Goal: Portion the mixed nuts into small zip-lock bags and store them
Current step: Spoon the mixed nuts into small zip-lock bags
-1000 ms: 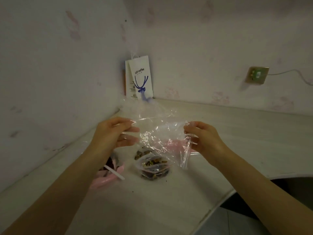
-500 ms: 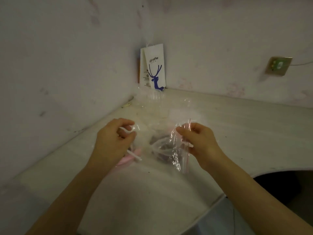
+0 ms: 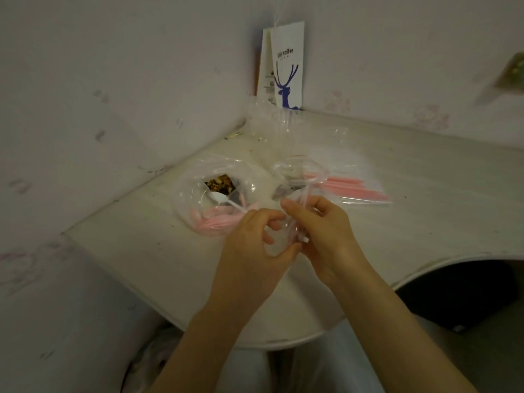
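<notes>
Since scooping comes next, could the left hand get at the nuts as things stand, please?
Probably yes: the nuts lie exposed in the open big bag, just beyond the left hand, though it grips the small bag.

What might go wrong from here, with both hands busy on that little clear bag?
1. The open bag of mixed nuts lies slumped on the table right beside the left hand; a nudge may spill nuts.
2. The small zip-lock bag is limp and gripped mainly by the right hand; its mouth may fold shut.
3. The white spoon runs into the left hand, which also works at the bag; it might slip.
</notes>
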